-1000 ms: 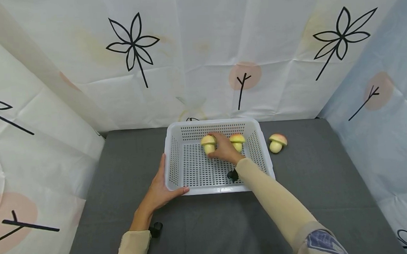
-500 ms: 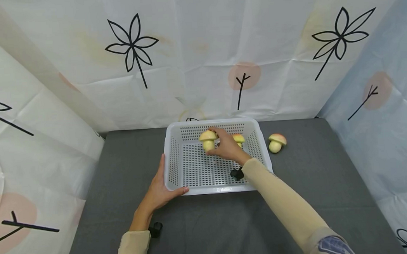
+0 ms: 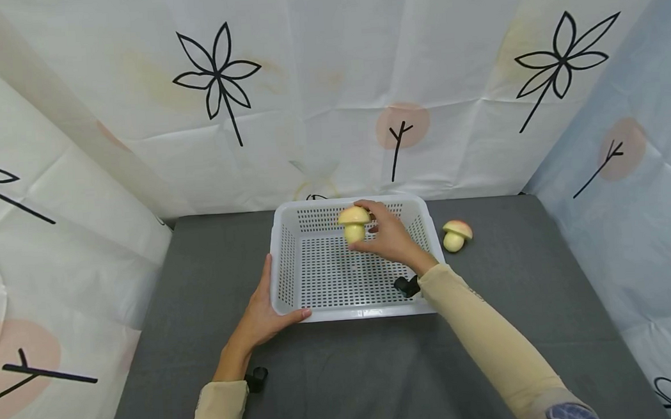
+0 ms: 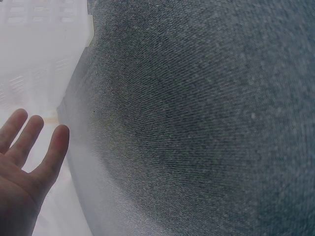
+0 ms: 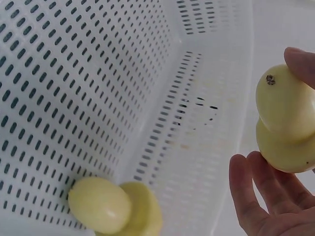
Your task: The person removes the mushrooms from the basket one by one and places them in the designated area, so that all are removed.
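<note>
With thumb and fingers, my right hand (image 3: 393, 237) grips a toy-like mushroom (image 3: 354, 224) with a yellow cap and pale stem, upright over the white perforated basket (image 3: 365, 312). In the right wrist view, the held mushroom (image 5: 283, 108) is seen from its stem end, raised by the basket wall. A second mushroom (image 5: 101, 205) lies on the basket floor there; in the head view the right hand hides it. My left hand (image 3: 260, 316) rests at the basket's front left corner, thumb along the front rim. Its fingers (image 4: 53, 152) look straight and spread in the left wrist view.
Another mushroom (image 3: 457, 235), with a reddish cap, lies on the dark grey tabletop (image 3: 345, 375) right of the basket. White printed cloth (image 3: 328, 94) hangs behind the table and at both sides.
The right hand has raised its mushroom from the basket and carried it slightly right. The mushroom behind that hand has gone out of sight in the head view. The left hand has stayed put.
</note>
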